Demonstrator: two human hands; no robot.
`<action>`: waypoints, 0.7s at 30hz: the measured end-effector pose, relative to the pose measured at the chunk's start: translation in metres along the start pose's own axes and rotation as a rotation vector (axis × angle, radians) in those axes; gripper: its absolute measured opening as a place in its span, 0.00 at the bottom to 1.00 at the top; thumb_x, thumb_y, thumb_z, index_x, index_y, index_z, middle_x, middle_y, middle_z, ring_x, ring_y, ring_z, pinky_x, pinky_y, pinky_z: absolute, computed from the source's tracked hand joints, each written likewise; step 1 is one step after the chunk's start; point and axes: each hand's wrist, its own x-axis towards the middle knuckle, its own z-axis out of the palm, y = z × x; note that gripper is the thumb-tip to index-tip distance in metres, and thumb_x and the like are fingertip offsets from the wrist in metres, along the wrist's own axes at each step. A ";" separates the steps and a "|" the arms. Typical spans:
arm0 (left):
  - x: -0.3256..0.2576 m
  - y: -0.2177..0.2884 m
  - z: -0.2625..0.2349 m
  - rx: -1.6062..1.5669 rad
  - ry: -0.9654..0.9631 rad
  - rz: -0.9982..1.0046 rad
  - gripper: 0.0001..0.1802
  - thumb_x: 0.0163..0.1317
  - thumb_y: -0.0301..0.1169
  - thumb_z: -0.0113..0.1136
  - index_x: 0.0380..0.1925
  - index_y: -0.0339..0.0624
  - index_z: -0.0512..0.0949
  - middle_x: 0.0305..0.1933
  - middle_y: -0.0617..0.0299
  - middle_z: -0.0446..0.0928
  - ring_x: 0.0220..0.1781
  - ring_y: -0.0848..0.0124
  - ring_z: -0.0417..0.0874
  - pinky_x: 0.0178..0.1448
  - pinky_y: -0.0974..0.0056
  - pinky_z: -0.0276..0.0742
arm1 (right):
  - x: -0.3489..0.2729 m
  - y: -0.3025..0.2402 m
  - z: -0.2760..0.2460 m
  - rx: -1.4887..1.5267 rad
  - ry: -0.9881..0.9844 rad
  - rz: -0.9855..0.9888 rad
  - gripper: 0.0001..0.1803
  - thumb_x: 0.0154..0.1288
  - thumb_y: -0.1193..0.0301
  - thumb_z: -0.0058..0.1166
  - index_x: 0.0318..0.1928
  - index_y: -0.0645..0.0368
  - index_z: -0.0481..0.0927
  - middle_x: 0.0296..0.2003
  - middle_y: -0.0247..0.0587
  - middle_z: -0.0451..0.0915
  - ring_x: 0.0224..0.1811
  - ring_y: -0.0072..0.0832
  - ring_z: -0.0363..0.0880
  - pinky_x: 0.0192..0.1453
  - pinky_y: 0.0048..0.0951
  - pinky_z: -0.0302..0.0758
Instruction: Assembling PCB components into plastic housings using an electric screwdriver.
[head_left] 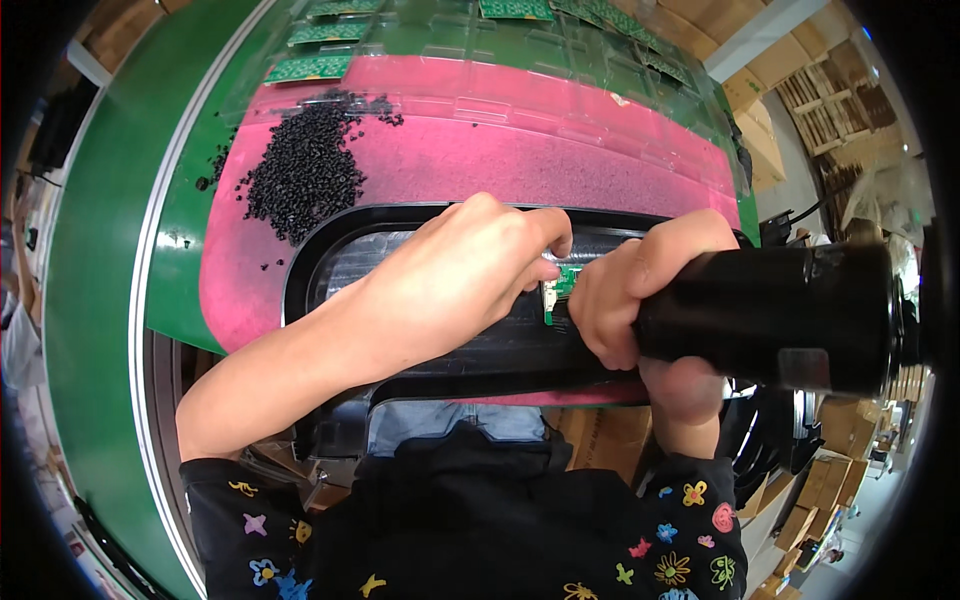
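Note:
My right hand [630,290] is wrapped round a black cylindrical electric screwdriver [770,310]; its tip is hidden behind my fingers. My left hand [480,255] reaches in from the left, its thumb and forefinger bent together beside a small green circuit board [566,281]. Whatever those fingertips hold is too small to make out. The board has a white connector along its left edge and sits inside a long black plastic housing [400,378] with raised, rounded walls. Both hands are over this housing, and my right hand covers part of the board.
A pink mat [480,150] lies on the green table [100,250]. Small black screws [305,170] are heaped on its left side. At the back, clear plastic trays [470,105] hold several green circuit boards [310,68]. Cardboard boxes [755,145] stand off to the right.

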 end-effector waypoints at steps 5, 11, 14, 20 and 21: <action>0.001 -0.004 0.006 -0.019 -0.062 0.079 0.13 0.53 0.22 0.63 0.39 0.33 0.76 0.29 0.49 0.79 0.35 0.51 0.81 0.39 0.55 0.76 | 0.000 0.008 -0.002 0.193 0.090 -0.277 0.29 0.58 0.47 0.60 0.43 0.55 0.64 0.15 0.26 0.68 0.12 0.20 0.67 0.19 0.23 0.66; 0.005 0.004 0.009 -0.073 -0.050 0.283 0.20 0.45 0.22 0.69 0.40 0.34 0.76 0.30 0.55 0.78 0.35 0.59 0.80 0.37 0.59 0.77 | 0.001 -0.004 -0.025 0.370 0.016 -0.534 0.22 0.60 0.53 0.56 0.44 0.54 0.65 0.17 0.27 0.73 0.13 0.16 0.71 0.22 0.18 0.69; 0.004 0.003 0.012 -0.107 -0.014 0.289 0.19 0.46 0.22 0.69 0.40 0.34 0.77 0.30 0.55 0.78 0.34 0.60 0.81 0.36 0.61 0.78 | 0.003 -0.001 -0.024 0.419 0.020 -0.599 0.23 0.59 0.53 0.58 0.44 0.54 0.65 0.17 0.27 0.73 0.13 0.16 0.71 0.23 0.18 0.70; 0.009 0.011 0.012 -0.097 0.045 0.357 0.19 0.45 0.21 0.71 0.39 0.34 0.77 0.31 0.56 0.79 0.31 0.67 0.83 0.33 0.67 0.79 | -0.001 -0.010 -0.033 0.354 -0.017 -0.628 0.23 0.60 0.53 0.58 0.45 0.53 0.65 0.17 0.27 0.74 0.13 0.15 0.71 0.22 0.18 0.72; 0.008 0.009 0.014 -0.144 0.064 0.322 0.18 0.45 0.21 0.71 0.38 0.33 0.77 0.32 0.56 0.80 0.32 0.68 0.84 0.33 0.67 0.79 | 0.000 -0.008 -0.033 0.372 -0.024 -0.627 0.23 0.60 0.53 0.58 0.45 0.53 0.65 0.18 0.26 0.74 0.13 0.15 0.71 0.22 0.18 0.72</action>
